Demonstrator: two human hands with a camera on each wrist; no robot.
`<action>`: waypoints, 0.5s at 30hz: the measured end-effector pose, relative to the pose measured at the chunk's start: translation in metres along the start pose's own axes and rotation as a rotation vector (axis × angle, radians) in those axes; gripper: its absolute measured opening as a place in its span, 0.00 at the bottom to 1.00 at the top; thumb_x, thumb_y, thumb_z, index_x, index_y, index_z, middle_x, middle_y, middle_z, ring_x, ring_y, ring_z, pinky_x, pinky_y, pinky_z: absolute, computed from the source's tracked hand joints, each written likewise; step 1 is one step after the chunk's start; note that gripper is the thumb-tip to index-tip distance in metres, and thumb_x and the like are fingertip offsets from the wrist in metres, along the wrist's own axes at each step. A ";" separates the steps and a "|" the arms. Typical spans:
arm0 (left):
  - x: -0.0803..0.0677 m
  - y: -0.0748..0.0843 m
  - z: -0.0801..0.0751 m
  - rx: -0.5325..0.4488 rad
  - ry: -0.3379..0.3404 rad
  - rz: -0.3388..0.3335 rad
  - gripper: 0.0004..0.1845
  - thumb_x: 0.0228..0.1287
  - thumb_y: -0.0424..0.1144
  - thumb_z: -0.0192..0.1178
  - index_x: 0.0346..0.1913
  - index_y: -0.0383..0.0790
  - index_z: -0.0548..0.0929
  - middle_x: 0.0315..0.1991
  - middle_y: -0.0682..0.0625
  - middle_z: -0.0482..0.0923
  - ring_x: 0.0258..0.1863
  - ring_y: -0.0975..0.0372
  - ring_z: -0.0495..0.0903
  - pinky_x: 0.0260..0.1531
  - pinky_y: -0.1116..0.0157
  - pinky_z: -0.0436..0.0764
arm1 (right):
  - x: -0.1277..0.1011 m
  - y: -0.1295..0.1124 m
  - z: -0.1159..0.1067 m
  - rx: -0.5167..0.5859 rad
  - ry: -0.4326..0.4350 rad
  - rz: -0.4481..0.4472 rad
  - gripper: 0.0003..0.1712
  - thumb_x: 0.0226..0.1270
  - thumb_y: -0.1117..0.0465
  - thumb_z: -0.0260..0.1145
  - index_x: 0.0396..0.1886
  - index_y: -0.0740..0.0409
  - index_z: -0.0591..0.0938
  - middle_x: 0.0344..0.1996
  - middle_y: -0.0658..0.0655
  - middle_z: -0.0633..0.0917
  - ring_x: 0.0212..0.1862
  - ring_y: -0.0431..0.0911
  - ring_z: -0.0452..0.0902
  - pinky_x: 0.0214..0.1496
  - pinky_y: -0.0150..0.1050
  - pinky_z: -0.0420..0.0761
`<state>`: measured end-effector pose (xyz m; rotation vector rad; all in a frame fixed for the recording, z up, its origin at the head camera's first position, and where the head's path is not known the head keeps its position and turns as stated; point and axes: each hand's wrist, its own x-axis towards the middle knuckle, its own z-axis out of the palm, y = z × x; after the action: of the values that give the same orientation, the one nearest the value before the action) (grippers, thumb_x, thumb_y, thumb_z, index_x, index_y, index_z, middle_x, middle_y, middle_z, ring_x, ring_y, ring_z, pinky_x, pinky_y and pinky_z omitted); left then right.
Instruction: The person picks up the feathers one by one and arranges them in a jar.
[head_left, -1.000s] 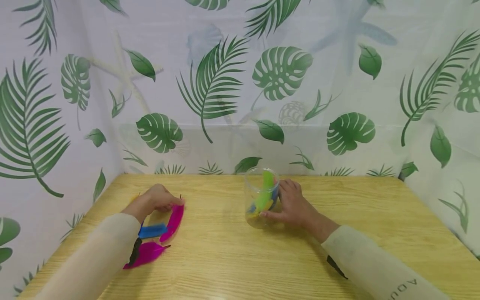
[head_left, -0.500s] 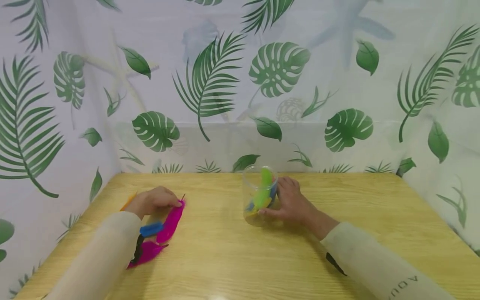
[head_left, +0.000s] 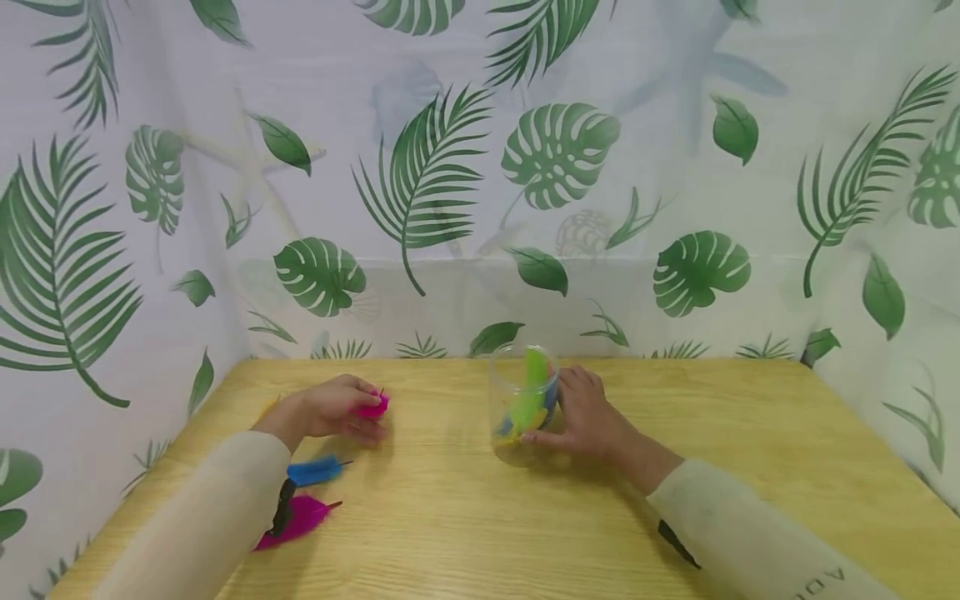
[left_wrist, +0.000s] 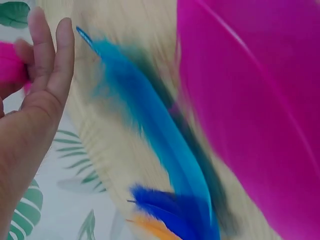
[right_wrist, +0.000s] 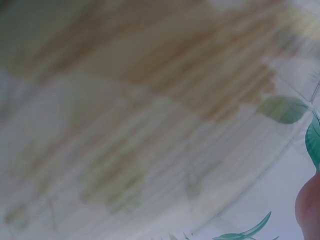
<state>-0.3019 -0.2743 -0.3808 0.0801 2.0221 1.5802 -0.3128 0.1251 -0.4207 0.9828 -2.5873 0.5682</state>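
My left hand (head_left: 341,408) pinches a magenta feather (head_left: 375,406) between thumb and forefinger, its other fingers stretched out, above the left part of the table. In the left wrist view part of that feather (left_wrist: 11,62) shows at the left edge. Below the hand lie a light blue feather (head_left: 315,471) and another magenta feather (head_left: 303,518), partly behind the sleeve. My right hand (head_left: 588,417) grips a clear plastic cup (head_left: 510,450) from its right side. The cup stands upright and holds green, yellow and blue feathers (head_left: 531,400).
In the left wrist view a dark blue feather (left_wrist: 165,205) and an orange feather (left_wrist: 152,226) lie past the light blue one. The wooden table (head_left: 465,525) ends at a leaf-print cloth (head_left: 450,300) behind and at both sides.
The left hand has lifted the magenta feather off the table, moving slightly right, so the feather now points end-on toward the view. The right hand stays on the cup.
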 end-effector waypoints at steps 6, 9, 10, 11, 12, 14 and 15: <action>0.007 0.003 0.010 -0.034 0.071 -0.052 0.24 0.73 0.26 0.47 0.66 0.26 0.51 0.50 0.34 0.71 0.36 0.52 0.87 0.47 0.47 0.84 | 0.002 0.000 -0.002 0.021 -0.005 -0.005 0.53 0.53 0.29 0.68 0.61 0.69 0.72 0.49 0.61 0.79 0.54 0.56 0.68 0.64 0.59 0.62; 0.006 0.003 0.012 -0.033 0.085 -0.057 0.28 0.70 0.23 0.50 0.67 0.28 0.49 0.50 0.35 0.70 0.37 0.54 0.84 0.45 0.49 0.85 | -0.001 -0.001 -0.001 0.025 -0.002 -0.006 0.50 0.53 0.29 0.68 0.59 0.67 0.74 0.51 0.61 0.80 0.56 0.56 0.68 0.64 0.59 0.62; 0.006 0.003 0.013 -0.032 0.091 -0.058 0.29 0.69 0.23 0.51 0.67 0.28 0.49 0.49 0.36 0.70 0.37 0.55 0.83 0.44 0.51 0.86 | -0.001 -0.001 -0.001 0.026 0.000 -0.005 0.49 0.53 0.30 0.69 0.59 0.66 0.74 0.51 0.60 0.80 0.56 0.55 0.68 0.64 0.59 0.62; 0.006 0.003 0.013 -0.021 0.098 -0.056 0.31 0.68 0.22 0.53 0.67 0.27 0.49 0.48 0.37 0.71 0.36 0.57 0.82 0.43 0.54 0.86 | -0.001 -0.001 -0.001 0.024 0.001 -0.004 0.48 0.53 0.30 0.69 0.58 0.65 0.74 0.51 0.60 0.80 0.56 0.55 0.68 0.64 0.58 0.62; 0.006 0.004 0.013 -0.004 0.107 -0.055 0.32 0.67 0.23 0.55 0.67 0.26 0.50 0.46 0.39 0.72 0.35 0.59 0.81 0.42 0.57 0.87 | -0.001 -0.001 -0.001 0.025 0.001 -0.003 0.48 0.53 0.31 0.69 0.58 0.64 0.74 0.51 0.60 0.80 0.56 0.55 0.68 0.64 0.58 0.62; 0.005 0.004 0.012 0.031 0.130 -0.055 0.32 0.66 0.23 0.58 0.67 0.24 0.54 0.44 0.41 0.73 0.31 0.61 0.80 0.39 0.60 0.87 | -0.002 -0.001 -0.001 0.018 0.001 -0.002 0.46 0.53 0.31 0.70 0.58 0.63 0.75 0.51 0.59 0.80 0.56 0.54 0.68 0.64 0.58 0.63; 0.005 0.004 0.012 0.056 0.144 -0.055 0.31 0.65 0.25 0.59 0.66 0.23 0.58 0.42 0.42 0.74 0.29 0.61 0.80 0.38 0.62 0.87 | -0.002 -0.001 -0.001 0.017 -0.001 -0.002 0.46 0.53 0.31 0.70 0.58 0.63 0.75 0.51 0.59 0.80 0.56 0.54 0.68 0.64 0.58 0.63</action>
<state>-0.3017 -0.2609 -0.3813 -0.0704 2.1598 1.5345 -0.3110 0.1256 -0.4206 0.9916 -2.5864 0.5897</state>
